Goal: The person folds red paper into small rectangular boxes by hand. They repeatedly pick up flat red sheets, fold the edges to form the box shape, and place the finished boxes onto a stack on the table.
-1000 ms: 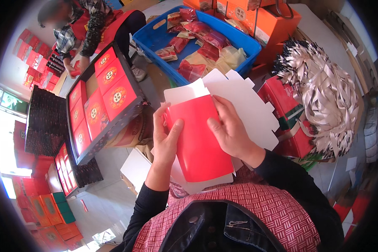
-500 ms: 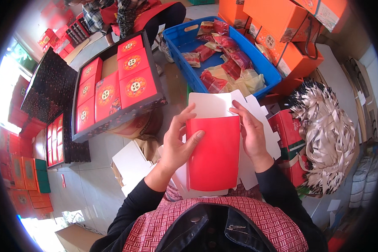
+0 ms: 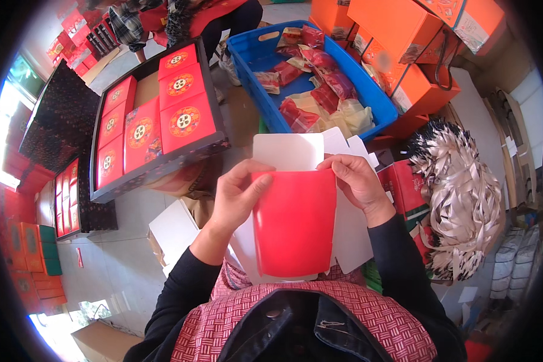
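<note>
In front of my lap a red folding carton [image 3: 294,226] stands with its white inner flap [image 3: 288,149] raised at the far end. My left hand [image 3: 241,192] pinches its upper left corner between thumb and fingers. At the upper right corner, my right hand [image 3: 359,184] grips the edge with thumb and fingertips. Flat white cardboard blanks [image 3: 351,235] lie under the carton and stick out on its right. Whether the carton's lower end is closed cannot be seen.
A blue crate [image 3: 247,69] of wrapped packets sits ahead. To the left, a dark tray [image 3: 157,163] holds red boxes. Orange boxes [image 3: 386,30] are stacked at the far right, above a heap of beige ribbons [image 3: 467,202]. Another person [image 3: 217,18] is at the back.
My fingers have moved to the carton's upper corners, the right hand now pinching the edge. The whole view has shifted slightly, with the carton appearing a little further left.
</note>
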`<state>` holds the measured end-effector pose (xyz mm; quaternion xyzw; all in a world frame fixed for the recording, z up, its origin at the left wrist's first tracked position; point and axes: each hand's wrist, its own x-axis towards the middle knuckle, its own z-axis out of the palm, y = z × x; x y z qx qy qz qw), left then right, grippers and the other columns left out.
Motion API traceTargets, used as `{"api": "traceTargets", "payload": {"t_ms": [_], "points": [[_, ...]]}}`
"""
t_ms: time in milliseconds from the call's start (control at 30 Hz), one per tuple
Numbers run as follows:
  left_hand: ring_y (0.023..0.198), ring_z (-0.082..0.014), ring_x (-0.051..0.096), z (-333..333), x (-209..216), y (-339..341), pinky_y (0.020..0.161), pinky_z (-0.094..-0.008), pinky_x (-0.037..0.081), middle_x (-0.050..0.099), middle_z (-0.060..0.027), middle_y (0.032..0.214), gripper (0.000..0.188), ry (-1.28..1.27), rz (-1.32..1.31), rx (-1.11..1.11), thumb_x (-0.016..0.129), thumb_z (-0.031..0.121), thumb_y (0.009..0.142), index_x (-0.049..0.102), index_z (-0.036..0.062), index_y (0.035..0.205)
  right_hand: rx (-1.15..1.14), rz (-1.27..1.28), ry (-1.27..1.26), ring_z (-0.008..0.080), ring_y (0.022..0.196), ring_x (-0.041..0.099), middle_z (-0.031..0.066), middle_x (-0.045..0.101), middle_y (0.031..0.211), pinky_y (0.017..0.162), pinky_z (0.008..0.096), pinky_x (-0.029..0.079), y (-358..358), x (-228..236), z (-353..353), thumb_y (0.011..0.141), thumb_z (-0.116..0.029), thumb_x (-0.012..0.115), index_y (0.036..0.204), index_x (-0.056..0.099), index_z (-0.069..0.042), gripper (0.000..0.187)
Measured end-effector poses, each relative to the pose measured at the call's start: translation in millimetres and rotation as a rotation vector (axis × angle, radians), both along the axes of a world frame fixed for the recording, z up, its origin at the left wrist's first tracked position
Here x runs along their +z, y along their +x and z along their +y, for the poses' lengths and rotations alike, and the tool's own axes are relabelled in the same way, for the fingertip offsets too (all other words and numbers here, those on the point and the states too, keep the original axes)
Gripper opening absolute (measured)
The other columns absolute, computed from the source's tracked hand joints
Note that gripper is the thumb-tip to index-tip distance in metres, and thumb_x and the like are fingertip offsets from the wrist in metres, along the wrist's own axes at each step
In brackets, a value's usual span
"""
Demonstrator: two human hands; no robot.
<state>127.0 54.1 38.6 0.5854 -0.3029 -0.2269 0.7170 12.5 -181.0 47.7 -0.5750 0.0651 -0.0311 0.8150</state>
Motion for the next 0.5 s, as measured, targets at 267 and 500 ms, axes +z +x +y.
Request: {"api": "traceTargets", "payload": {"t_ms": [267, 500], "points": [[0.105, -0.0133, 0.058, -13, -9, -4, 0.092, -0.0262, 0.046, 0.064, -0.0092, 0.117, 0.027, -0.037, 0.119, 0.105, 0.053, 0.010, 0.098, 0.059, -0.0027, 0.121, -0.217, -0.011, -0.231, 0.0084, 0.081, 0.059, 0.0026, 0.066, 0.090, 0.076, 0.0218, 0.047, 7, -18, 9, 0.096, -0.018, 0.059, 0.097, 0.069, 0.002, 0.022], [0.112, -0.0168, 0.055, -27, -14, -1, 0.093, -0.0296, 0.049, 0.033, -0.0136, 0.146, 0.069, -0.130, -0.032, 0.194, 0.055, -0.002, 0.093, 0.019, 0.0109, 0.151, -0.303, -0.042, -0.167, 0.0065, 0.083, 0.057, 0.0015, 0.063, 0.091, 0.076, 0.0196, 0.045, 10, -17, 10, 0.094, -0.009, 0.061, 0.116, 0.058, 0.000, 0.025]]}}
